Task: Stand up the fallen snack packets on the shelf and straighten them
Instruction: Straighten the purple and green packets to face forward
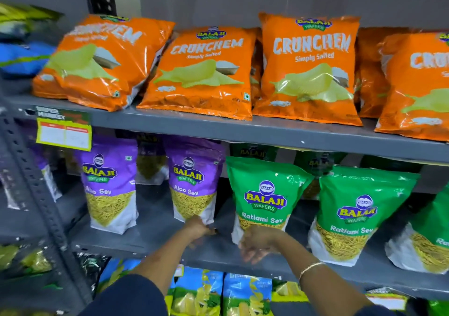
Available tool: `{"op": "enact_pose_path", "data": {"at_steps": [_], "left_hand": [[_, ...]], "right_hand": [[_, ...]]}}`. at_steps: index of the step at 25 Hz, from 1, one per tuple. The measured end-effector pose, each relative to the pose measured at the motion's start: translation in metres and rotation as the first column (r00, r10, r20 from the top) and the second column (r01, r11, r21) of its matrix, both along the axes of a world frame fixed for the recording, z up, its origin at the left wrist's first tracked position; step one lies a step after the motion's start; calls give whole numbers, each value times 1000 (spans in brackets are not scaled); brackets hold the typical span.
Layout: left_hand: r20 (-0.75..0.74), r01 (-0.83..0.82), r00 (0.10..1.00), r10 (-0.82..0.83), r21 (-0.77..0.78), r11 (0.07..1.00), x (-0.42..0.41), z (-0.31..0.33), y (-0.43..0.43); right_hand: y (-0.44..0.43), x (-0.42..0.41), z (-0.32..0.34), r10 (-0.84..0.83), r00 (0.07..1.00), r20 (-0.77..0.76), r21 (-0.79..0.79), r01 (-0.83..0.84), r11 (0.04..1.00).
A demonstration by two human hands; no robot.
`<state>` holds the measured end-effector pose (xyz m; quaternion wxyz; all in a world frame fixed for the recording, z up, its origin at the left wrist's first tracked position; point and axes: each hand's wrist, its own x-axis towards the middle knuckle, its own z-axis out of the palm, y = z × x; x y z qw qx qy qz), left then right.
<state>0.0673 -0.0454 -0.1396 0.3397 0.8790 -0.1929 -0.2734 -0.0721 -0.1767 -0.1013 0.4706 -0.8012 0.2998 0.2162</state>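
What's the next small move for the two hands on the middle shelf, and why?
Probably square up the green Ratlami Sev packet: it leans left, top corner near the purple Aloo Sev packet. The right hand is already at its base, fingers loose, and the left hand sits at the purple packet's bottom corner, which looks upright. Tipping the green one vertical seems the nearest fix.

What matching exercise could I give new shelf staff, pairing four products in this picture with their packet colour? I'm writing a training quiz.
Column 1:
1. Crunchem Simply Salted packet
2. Aloo Sev packet
3. Ratlami Sev packet
4. packets on the bottom shelf

Column 2:
A. green
B. blue
C. orange
D. purple

Pairs: 1-C, 2-D, 3-A, 4-B.

The left hand is at the base of the Aloo Sev packet; the right hand is at the base of the Ratlami Sev packet.
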Motion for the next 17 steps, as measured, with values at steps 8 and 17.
{"op": "enact_pose_path", "data": {"at_steps": [8, 17], "left_hand": [[-122, -128, 990, 72, -543, 830, 97, 15, 41], [-124, -143, 988, 95, -467, 873, 88, -6, 85]], "right_hand": [[34, 111, -30, -307, 793, 527, 188, 243, 951], [76, 105, -36, -358, 672, 648, 403, 96, 910]]}}
